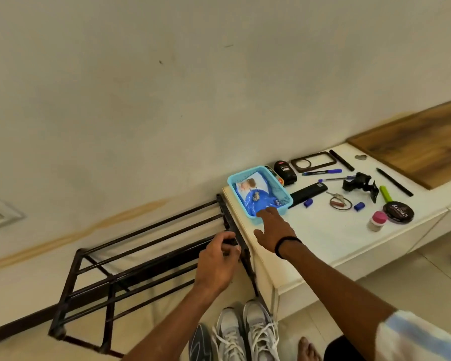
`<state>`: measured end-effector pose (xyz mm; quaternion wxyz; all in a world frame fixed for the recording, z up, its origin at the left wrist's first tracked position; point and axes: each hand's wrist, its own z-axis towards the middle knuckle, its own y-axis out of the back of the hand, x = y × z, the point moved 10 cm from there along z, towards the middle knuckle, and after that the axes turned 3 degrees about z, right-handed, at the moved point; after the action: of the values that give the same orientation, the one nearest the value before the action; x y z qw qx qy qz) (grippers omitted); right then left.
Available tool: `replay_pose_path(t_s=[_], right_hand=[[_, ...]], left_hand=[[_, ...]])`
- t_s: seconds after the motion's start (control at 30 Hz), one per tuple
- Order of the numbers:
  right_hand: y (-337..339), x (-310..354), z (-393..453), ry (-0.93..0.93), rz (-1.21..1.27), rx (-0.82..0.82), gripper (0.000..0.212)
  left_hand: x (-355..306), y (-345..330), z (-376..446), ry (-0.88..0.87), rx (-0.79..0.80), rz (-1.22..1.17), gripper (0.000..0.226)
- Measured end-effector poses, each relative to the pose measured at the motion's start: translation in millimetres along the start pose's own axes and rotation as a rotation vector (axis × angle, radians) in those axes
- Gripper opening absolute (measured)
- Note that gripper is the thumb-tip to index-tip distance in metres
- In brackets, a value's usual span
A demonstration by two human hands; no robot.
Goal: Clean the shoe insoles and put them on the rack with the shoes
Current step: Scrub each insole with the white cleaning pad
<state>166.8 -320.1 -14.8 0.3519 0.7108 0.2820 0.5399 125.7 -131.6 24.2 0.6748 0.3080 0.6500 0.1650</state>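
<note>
A dark metal shoe rack (130, 259) with bare rails stands against the wall. My left hand (218, 261) grips the rack's top front rail at its right end. My right hand (274, 229) is stretched out with relaxed fingers over the near rim of a light blue basket (281, 190) that holds a blue wipes pack (255, 201). A pair of grey and white sneakers (245, 332) stands on the floor below, with a grey insole (199, 342) lying just left of them.
The white low cabinet (331, 230) carries pens, a black remote, keys, a polish tin (398, 213), a small pink-capped bottle (376, 221) and a black clamp. A wooden board (422, 144) lies at the back right. My bare foot (307, 347) is on the tiled floor.
</note>
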Motion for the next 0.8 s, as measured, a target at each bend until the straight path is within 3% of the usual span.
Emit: replay_pose_path(t_s=[0.13,0.27,0.4,0.5,0.63,0.8], right_hand=[[-5.3,-16.3,-44.0,0.017,0.048,-0.060,0.054],[7.7,-37.7,-81.0,-0.010,0.078,-0.248,0.033],[36.6,-46.5,-81.1,-0.110,-0.154,-0.389,0.021],[35.0,-30.7,-54.8,-0.054,-0.287,-0.341,0.020],[13.9,-38.9,-16.2,-0.087,-0.227,-0.185,0.019],[3.9,-50.0,-4.4,-0.131,-0.252,-0.202,0.019]], left_hand=[[2.7,-5.9,-14.9,-0.032,0.068,0.068,0.032],[-4.9,-30.8,-30.0,-0.173,0.139,0.241,0.045],[-16.5,-68.7,-36.3,-0.309,0.259,0.438,0.057],[-20.3,-86.7,-31.7,-0.322,0.268,0.525,0.062],[-27.1,-98.3,-18.5,-0.369,0.261,0.646,0.068],[-29.5,-120.8,12.5,-0.452,0.419,0.929,0.095]])
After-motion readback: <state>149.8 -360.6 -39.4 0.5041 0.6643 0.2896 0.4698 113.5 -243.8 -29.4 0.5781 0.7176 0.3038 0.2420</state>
